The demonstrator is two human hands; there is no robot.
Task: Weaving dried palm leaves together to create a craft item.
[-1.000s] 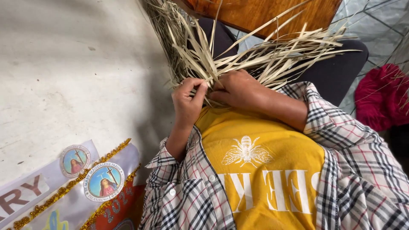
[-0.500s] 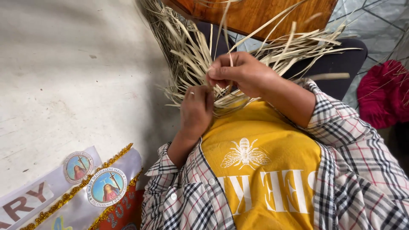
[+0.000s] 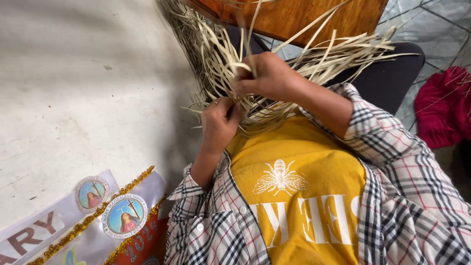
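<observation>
Head view, looking down at the lap. Right hand: fingers curled tight, thumb and forefinger pinched on one pale dried-leaf strip near the middle of the bundle; the strip bends over the knuckles. Left hand: fingers folded closed around the lower edge of the same work, gripping several strips together just below the right hand; a thin ring shows on one finger. The two hands sit close, the left lower and nearer the body, almost touching.

Both hands work in the mass of flat straw-coloured dried-leaf strips, which lies across the person's lap, loose ends fanning up toward the top left and out to the right. How the strips interlace under the hands cannot be told.

Outward: forearms come out of rolled sleeves of a checked shirt in white, grey and red, worn open over a yellow printed T-shirt. Dark trouser leg under the strips. Brown wooden furniture edge at the top. Red cloth bundle on the tiled floor at right. Pale concrete floor at left, with a white banner trimmed in gold tinsel at the lower left corner.
</observation>
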